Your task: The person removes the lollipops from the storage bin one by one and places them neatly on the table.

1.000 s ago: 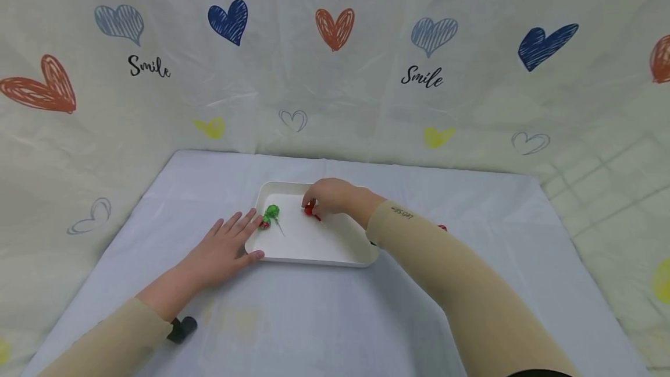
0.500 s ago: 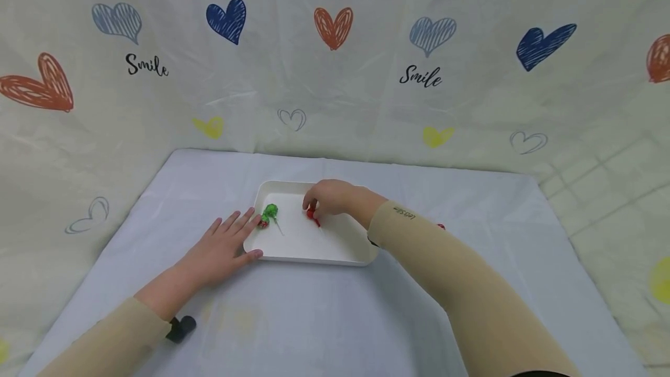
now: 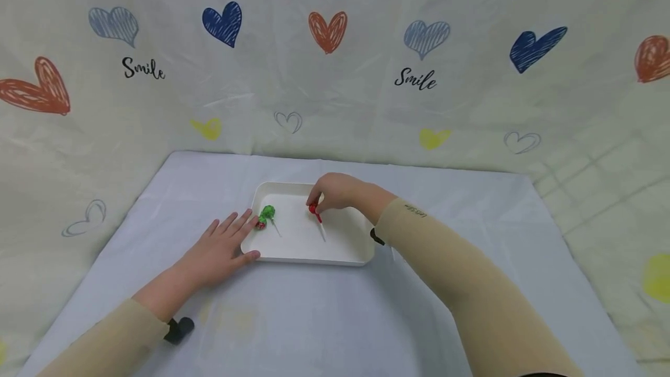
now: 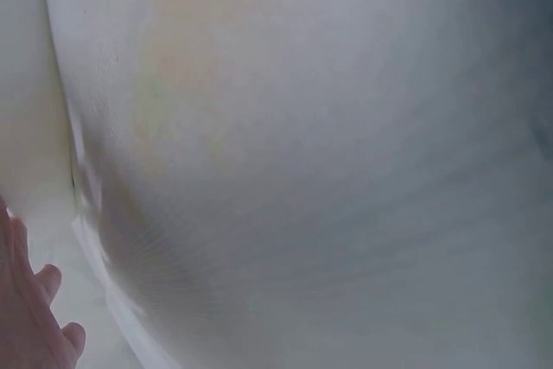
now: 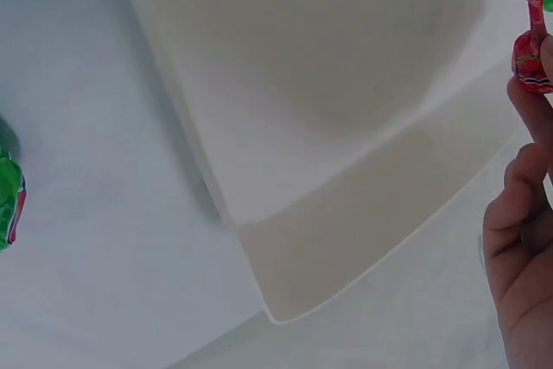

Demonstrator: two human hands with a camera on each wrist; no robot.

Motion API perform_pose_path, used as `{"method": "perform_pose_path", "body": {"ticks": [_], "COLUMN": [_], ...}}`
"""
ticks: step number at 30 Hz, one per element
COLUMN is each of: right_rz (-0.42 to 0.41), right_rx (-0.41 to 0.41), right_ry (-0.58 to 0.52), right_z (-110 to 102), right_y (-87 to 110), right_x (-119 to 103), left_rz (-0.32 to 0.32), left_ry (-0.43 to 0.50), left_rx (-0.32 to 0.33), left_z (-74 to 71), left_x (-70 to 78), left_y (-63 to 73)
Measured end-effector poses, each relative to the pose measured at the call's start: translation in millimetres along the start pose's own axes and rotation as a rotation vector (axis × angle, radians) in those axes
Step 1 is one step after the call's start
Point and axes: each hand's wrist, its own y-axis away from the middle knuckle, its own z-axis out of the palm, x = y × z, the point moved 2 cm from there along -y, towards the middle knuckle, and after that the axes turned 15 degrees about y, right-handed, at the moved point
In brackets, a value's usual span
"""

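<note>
Lollipop (image 3: 313, 208) between the right fingers (image 3: 314, 195), tray (image 3: 295, 244) beneath them, two more lollipops (image 3: 268, 212) in it beside the left fingers (image 3: 243, 227), another sweet (image 5: 10, 205) on the worktop (image 3: 293, 307) right of the right fingers, backdrop (image 3: 361, 103) behind

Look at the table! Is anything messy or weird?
Faint yellowish patches show on the white cloth near the left sleeve. They look odd because the cloth around them is plain; I can't tell if they're stains or a print. I see no spill in the tray, where the right hand pinches a red lollipop.
</note>
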Motion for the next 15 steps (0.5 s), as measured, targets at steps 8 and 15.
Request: {"method": "perform_pose_path", "body": {"ticks": [8,15], "right_rz": [0.008,0.069], "right_rx": [0.057,0.107], "right_ry": [-0.056,-0.078], "right_z": [-5.4,-2.8], "right_y": [21.4,46.9], "right_x": [14.6,33.3], "left_rz": [0.006,0.016], "left_ry": [0.009,0.011], "left_rx": [0.0,0.012], "left_z": [-0.4,-1.7], "left_x": [1.4,4.9], "left_y": [1.5,3.4]}}
